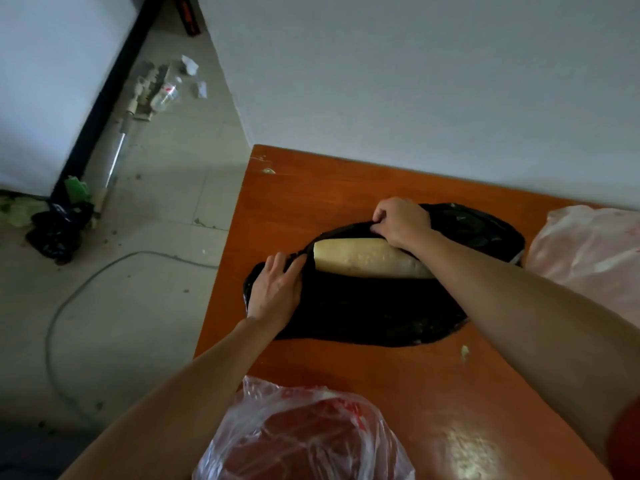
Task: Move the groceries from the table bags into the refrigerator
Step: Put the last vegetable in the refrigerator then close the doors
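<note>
One clear bag (242,441): red print (351,408) unreadable.

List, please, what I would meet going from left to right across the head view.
Black bag on the floor → left hand → pale long vegetable → pink bag.

left hand (277,287): forearm extended, thumb pinching | right hand (401,221): arm outstretched, fingers curled, gripping

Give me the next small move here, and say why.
Probably slide the long pale radish out with the right hand, while the left hand holds the black plastic bag open: both hands grip its rim, and the radish lies exposed.
</note>
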Motion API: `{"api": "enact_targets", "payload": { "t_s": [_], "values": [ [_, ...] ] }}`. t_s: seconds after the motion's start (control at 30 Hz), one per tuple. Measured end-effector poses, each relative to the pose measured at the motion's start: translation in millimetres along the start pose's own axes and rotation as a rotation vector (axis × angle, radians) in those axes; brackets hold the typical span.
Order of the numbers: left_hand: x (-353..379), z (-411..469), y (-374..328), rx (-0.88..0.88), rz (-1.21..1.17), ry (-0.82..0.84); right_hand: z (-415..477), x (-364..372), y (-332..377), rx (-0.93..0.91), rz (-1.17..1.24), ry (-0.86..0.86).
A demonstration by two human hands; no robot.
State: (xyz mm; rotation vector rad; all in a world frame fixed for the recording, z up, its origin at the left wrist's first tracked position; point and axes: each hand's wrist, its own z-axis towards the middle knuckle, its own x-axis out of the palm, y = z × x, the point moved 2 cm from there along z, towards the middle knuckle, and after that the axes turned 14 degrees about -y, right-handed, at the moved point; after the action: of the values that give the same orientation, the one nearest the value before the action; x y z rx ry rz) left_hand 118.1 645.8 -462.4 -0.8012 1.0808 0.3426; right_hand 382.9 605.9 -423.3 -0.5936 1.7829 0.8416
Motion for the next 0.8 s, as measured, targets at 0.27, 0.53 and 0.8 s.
{"api": "enact_targets", "payload": {
  "t_s": [0.27, 0.53, 0.8],
  "values": [
    [-8.1, 7.5, -9.0, 0.047, 0.157, 0.128, -78.8, -24.8, 43.3, -0.663, 0.059, -0.131],
    [-14.4, 2.5, -17.7, 0.082, 0.312, 0.304, -68.1, 5.3, 25.6, -0.398, -0.319, 0.118],
    [-17.0, 3.1, -28.9, 0.085, 0.472, 0.434, -78.0, -68.5, 21.9, -0.213, 0.137, -0.14]
  ]
}}
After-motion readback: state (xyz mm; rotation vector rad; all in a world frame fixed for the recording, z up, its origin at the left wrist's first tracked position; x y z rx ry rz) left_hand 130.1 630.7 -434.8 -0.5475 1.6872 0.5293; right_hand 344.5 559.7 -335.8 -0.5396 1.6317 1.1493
